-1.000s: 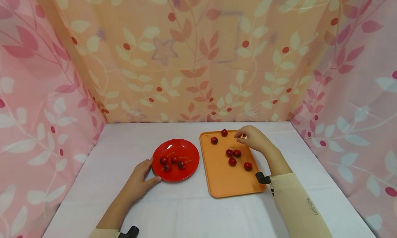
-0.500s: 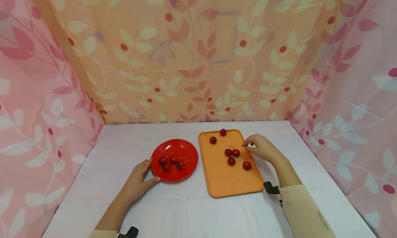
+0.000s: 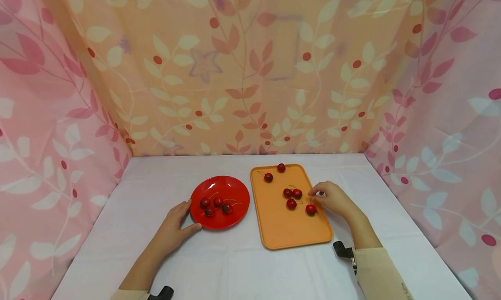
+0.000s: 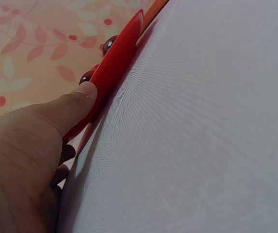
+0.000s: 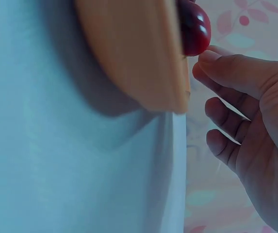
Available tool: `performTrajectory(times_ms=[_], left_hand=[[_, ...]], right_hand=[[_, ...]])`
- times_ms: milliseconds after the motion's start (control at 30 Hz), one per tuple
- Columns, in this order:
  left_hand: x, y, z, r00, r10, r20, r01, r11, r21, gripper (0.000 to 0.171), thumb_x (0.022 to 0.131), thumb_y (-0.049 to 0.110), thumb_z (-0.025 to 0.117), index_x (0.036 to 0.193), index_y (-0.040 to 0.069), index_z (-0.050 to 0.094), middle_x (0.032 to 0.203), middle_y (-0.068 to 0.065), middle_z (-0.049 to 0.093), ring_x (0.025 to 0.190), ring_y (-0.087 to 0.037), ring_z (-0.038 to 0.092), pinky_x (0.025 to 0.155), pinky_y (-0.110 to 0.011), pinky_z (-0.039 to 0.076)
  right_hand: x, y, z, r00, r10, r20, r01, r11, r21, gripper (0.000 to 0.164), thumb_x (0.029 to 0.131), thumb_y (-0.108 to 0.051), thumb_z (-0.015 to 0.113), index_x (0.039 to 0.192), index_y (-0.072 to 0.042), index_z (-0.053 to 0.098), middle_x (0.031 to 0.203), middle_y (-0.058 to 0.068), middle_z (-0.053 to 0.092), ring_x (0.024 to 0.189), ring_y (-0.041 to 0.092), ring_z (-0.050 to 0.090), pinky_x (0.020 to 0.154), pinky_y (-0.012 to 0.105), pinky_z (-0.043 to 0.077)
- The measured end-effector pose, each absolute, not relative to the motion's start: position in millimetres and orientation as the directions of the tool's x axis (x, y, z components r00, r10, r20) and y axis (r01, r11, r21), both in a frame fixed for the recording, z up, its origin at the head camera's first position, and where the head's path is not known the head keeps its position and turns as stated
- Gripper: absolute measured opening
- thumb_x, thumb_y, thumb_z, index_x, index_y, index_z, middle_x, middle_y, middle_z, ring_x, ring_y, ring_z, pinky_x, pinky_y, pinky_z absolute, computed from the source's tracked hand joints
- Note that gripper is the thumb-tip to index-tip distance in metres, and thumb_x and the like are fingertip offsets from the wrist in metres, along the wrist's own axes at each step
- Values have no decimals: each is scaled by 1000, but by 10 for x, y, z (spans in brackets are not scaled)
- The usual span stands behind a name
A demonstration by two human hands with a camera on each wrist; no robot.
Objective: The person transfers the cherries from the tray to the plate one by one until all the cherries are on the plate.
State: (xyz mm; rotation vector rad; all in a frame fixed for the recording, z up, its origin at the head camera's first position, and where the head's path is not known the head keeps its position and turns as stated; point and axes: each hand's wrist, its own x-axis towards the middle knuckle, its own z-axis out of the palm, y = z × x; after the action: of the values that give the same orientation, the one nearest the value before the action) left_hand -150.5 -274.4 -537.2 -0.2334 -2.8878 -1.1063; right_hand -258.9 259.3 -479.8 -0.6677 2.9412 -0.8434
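Note:
My left hand (image 3: 174, 228) holds the near-left rim of a red plate (image 3: 231, 185). In the left wrist view the thumb (image 4: 85, 92) lies on the plate's edge. Several dark red cherries (image 3: 218, 202) with stems lie on the plate. To its right is an orange tray (image 3: 285, 230) carrying more cherries (image 3: 291, 204). Above the tray's right side, my right hand (image 3: 332, 199) has thumb and forefinger together at the stem of the rightmost cherry (image 3: 311, 210). The right wrist view shows their tips beside that cherry (image 5: 197, 29); the stem's end is hidden there.
A white cloth (image 3: 231, 269) covers the table. Patterned curtains (image 3: 242, 74) stand behind it and at both sides. Two cherries (image 3: 281, 168) lie near the tray's far edge.
My right hand has come from the tray's far right corner toward the near side, down to the rightmost cherry. The left hand stays on the plate, and the cherries lie as before.

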Motion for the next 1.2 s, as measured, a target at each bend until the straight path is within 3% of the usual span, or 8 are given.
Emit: performTrajectory(times_ms=[533,967,1200], left_hand=[[-1495,-2749,-5368,-991,116,63,128,724,678,98,85,55,77,161,11,33,162,-18,37,151,-41,29,114,-66,36],[-1479,-2734,-5389,-992,113,62,124,718,684,100,85,58,77,161,10,34,162,-17,37,150,-42,30,113,-67,37],[-1484,-2736,-5364,-992,108,58,118,718,686,97,85,54,78,161,12,33,163,-16,37,151,-40,29,113,-66,37]], right_hand=[[-2546,2571,-4878,-930,-358,80,-344,775,-530,13,91,-6,75,98,-16,80,99,-2,74,96,24,59,90,47,50],[-2534,2577,-4911,-923,-380,58,-353,780,-517,9,89,-11,78,90,-19,77,91,-6,71,87,18,55,84,40,49],[-2555,2553,-4903,-923,-383,24,-337,778,-531,7,90,-12,78,93,-19,78,93,-5,71,91,18,58,91,44,51]])
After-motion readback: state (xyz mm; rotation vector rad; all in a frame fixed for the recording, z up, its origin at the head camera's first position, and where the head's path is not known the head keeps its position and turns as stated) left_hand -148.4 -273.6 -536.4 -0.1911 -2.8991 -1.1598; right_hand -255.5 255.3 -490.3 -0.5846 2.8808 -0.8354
